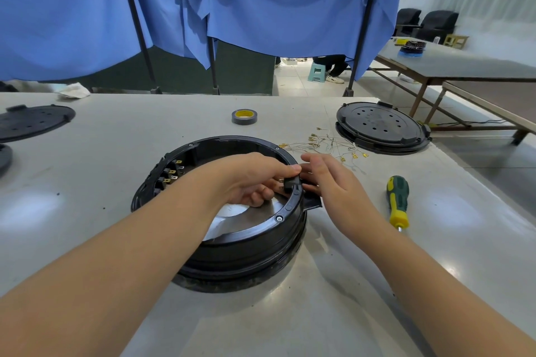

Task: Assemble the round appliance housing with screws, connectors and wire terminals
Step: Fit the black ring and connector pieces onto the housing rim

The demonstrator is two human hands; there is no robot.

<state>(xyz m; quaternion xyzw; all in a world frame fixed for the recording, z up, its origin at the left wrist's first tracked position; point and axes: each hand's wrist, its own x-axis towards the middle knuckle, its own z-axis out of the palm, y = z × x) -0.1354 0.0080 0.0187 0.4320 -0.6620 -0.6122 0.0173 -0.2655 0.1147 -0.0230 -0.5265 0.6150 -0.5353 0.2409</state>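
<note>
The housing (232, 238) sits in the middle of the bench (116, 159). My left hand (255, 180) pinches a small black connector (288, 184) at its right rim, my right hand (324, 177) loose beside. Left-side connectors look seated; the wires (324, 145) lie unused, far right.

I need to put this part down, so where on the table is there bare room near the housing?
Bare table lies between the housing and the left cover, and nearer you beyond the screwdriver. Crowded: the wire terminals between the housing and the right cover.
</note>
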